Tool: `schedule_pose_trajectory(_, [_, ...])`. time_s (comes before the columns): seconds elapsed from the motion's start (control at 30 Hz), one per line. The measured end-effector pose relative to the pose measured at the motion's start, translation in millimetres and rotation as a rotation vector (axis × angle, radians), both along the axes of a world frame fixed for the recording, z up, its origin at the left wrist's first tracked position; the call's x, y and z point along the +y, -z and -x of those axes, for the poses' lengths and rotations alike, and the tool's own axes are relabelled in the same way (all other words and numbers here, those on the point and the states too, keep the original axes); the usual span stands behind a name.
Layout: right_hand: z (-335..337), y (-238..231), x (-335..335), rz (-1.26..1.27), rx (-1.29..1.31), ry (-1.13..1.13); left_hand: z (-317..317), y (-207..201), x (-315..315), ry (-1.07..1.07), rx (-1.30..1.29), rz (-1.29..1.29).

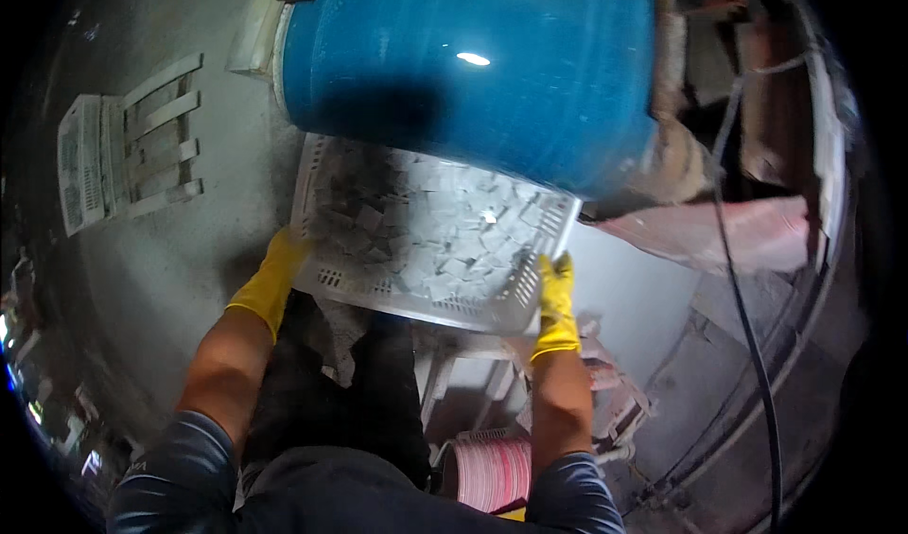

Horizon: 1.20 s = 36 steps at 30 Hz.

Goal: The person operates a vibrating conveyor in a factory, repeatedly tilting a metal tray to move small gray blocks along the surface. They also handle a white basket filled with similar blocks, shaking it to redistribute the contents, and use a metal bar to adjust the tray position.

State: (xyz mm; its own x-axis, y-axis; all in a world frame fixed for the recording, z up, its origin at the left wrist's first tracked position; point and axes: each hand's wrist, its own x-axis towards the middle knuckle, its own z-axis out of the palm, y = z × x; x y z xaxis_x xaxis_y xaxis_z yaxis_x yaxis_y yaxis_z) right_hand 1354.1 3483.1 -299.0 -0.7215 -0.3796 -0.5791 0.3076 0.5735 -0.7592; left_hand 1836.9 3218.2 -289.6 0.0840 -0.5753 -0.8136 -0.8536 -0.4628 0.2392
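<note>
Between my two hands I hold a white plastic basket (416, 304) with slotted walls. Many flat, pale grey square pieces (454, 217) lie loose in it, partly in shadow. My left hand (272, 274), in a yellow rubber glove, grips the basket's left side near the close corner; its fingers are blurred. At the right side my right hand (558, 297), gloved the same way, is closed on the wall, fingertips over the rim. The basket's far edge reaches beneath a large blue drum (473, 70), which hides part of it.
On the floor at left lie another white basket (85, 160) and a slatted wooden pallet (170, 132). A black cable (747, 316) hangs down the right side, near a pinkish sheet (709, 234). Below my right arm are a small stool (473, 368) and a pink-striped roll (489, 472).
</note>
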Motion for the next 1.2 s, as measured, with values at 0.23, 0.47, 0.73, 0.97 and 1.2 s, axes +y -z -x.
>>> schedule_pose_trajectory(0.23, [48.6,80.8,-29.0,-0.138,0.083,0.053,-39.9,78.4,19.4,-0.080,-0.037,0.233])
schedule_pose_trajectory(0.47, [72.1,79.6,-21.3,-0.075,-0.255,-0.011,-46.0,84.9,21.4,0.043,0.070,0.232])
schedule_pose_trajectory(0.73, [30.2,15.6,-17.1,-0.295,-0.024,0.059,-19.9,95.2,-41.7,0.183,-0.062,0.034])
schedule_pose_trajectory(0.97, [-40.7,-80.4,-25.3,-0.199,0.013,0.014,-77.0,80.4,-27.6,0.133,0.108,0.049])
schedule_pose_trajectory(1.2, [-44.9,-91.8,-59.1,-0.056,-0.130,-0.102,-124.6,3.5,57.7,-0.155,0.038,0.214])
